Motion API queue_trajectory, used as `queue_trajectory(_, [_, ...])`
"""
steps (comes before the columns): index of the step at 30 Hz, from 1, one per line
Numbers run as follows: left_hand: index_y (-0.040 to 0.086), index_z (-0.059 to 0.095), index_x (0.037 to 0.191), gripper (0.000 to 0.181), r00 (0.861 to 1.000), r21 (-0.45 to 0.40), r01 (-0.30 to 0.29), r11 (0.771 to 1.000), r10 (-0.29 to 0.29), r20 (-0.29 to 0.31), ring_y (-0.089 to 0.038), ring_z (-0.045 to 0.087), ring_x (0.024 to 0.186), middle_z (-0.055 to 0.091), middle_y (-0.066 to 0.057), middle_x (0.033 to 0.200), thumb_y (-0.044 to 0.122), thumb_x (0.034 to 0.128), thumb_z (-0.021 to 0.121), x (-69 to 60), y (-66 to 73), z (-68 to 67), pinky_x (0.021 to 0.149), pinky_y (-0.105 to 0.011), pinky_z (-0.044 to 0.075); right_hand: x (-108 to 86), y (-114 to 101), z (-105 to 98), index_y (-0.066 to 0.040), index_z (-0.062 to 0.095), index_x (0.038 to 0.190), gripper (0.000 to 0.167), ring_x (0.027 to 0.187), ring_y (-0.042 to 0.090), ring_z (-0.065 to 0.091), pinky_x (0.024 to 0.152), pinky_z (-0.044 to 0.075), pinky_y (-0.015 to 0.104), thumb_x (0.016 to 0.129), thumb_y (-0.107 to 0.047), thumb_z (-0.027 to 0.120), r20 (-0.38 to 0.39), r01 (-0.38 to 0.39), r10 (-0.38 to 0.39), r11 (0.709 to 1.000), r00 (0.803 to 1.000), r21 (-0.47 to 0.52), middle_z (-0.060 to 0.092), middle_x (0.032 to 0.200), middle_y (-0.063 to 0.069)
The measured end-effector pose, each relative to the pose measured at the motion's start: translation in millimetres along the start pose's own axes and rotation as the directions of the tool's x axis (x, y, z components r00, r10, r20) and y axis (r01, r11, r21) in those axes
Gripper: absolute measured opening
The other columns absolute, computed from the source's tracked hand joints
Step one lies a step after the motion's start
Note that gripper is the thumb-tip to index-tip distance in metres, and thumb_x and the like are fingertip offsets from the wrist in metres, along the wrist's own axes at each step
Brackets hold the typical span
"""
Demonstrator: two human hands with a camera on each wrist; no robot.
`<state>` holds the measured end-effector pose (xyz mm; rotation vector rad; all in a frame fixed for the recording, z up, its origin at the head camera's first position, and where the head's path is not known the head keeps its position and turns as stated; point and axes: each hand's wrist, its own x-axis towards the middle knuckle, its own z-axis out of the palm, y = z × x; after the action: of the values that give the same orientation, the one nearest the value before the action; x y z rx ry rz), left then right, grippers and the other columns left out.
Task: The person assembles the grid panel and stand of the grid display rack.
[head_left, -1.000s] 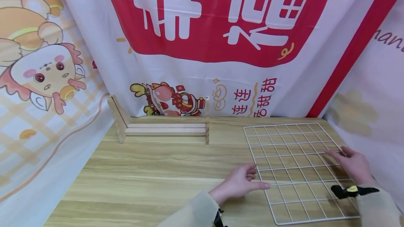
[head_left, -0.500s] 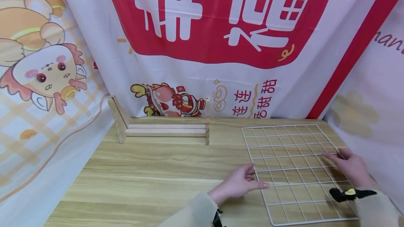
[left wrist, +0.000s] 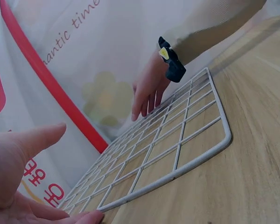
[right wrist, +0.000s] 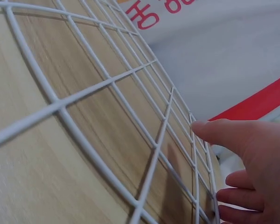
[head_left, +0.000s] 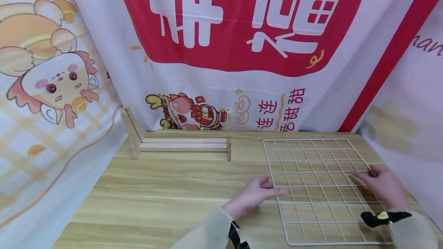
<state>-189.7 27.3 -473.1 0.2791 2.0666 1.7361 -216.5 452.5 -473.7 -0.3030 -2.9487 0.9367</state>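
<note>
Left hand [head_left: 253, 196] and right hand [head_left: 387, 186] touch the white wire grid [head_left: 320, 186]

wood-grain table [head_left: 155, 199] | white wire grid [head_left: 323, 186] | wooden frame [head_left: 185, 147], far left

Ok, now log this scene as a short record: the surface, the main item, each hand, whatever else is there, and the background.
surface: wood-grain tabletop
main item: white wire grid panel, right half
left hand: fingertips at panel's left edge, thumb clear of wires
right hand: at panel's right edge, thumb over wires; thumb contact unclear
other item: wooden rack, back left
background: printed red-and-white cloth
</note>
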Motion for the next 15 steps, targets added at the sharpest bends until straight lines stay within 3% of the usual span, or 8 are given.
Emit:
queue_trajectory(9, [-0.009, 0.042, 0.148, 0.085, 0.997, 0.040, 0.008, 0.999, -0.005, -0.079, -0.031, 0.058, 0.121, 0.063, -0.014, 0.129, 0.031, 0.0855, 0.083, 0.4, 0.1, 2.9, 0.108, -0.050, 0.044, -3.3, 0.5, 1.1, 0.024, 0.036, 0.139, 0.092, 0.122, 0.065, 0.039, 0.095, 0.038, 0.072, 0.097, -0.053, 0.065, -0.033, 0.067, -0.070, 0.995, 0.997, -0.076, 0.039, 0.136, 0.047])
queue_trajectory(12, [-0.008, 0.060, 0.128, 0.058, 0.997, 0.059, -0.017, 0.998, 0.021, -0.074, -0.023, 0.063, 0.100, 0.067, -0.007, 0.109, 0.026, 0.0867, 0.082, 2.1, -0.4, 2.1, 0.091, -0.041, 0.054, -3.0, 0.6, 0.7, 0.023, 0.038, 0.139, 0.090, 0.120, 0.064, 0.042, 0.093, 0.040, 0.071, 0.098, -0.053, 0.064, -0.027, 0.072, -0.074, 0.995, 0.997, -0.069, 0.041, 0.136, 0.046])
queue_trajectory(15, [-0.002, 0.066, 0.101, 0.027, 0.996, 0.072, -0.062, 0.995, 0.066, -0.062, -0.013, 0.057, 0.077, 0.062, -0.002, 0.089, 0.015, 0.0869, 0.081, 4.5, -3.5, 1.1, 0.069, -0.028, 0.050, -3.5, -0.5, -1.0, 0.022, 0.039, 0.139, 0.088, 0.118, 0.063, 0.045, 0.090, 0.042, 0.070, 0.098, -0.052, 0.064, -0.015, 0.094, -0.095, 0.994, 0.995, -0.064, 0.044, 0.135, 0.045])
